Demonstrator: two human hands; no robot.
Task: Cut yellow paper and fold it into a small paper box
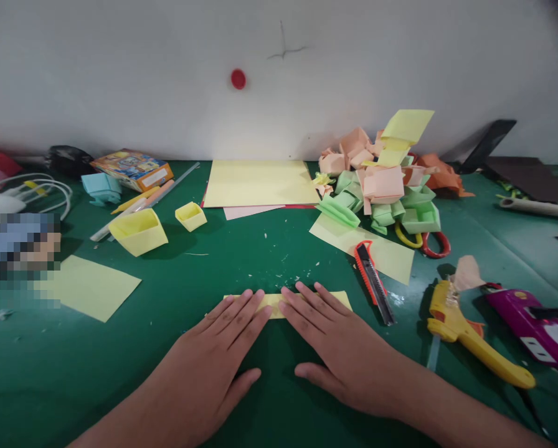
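A narrow strip of yellow paper (275, 307) lies flat on the green table in front of me. My left hand (230, 348) rests on its left part, fingers stretched out and thumb apart. On its right part lies my right hand (328, 339), also flat with the fingers extended. Between the two sets of fingertips a short middle section of the strip shows; much of the rest is covered. An orange box cutter (373, 283) lies just beyond my right hand. Farther off to the left stand two folded yellow paper boxes, a larger one (139, 233) and a smaller one (191, 216).
A heap of folded paper pieces (384, 183) is at the back right, near scissors (435, 244). A yellow glue gun (475, 339) and a purple power strip (535, 323) lie right. Yellow sheets (260, 183) lie by the wall, another sheet (94, 286) at left.
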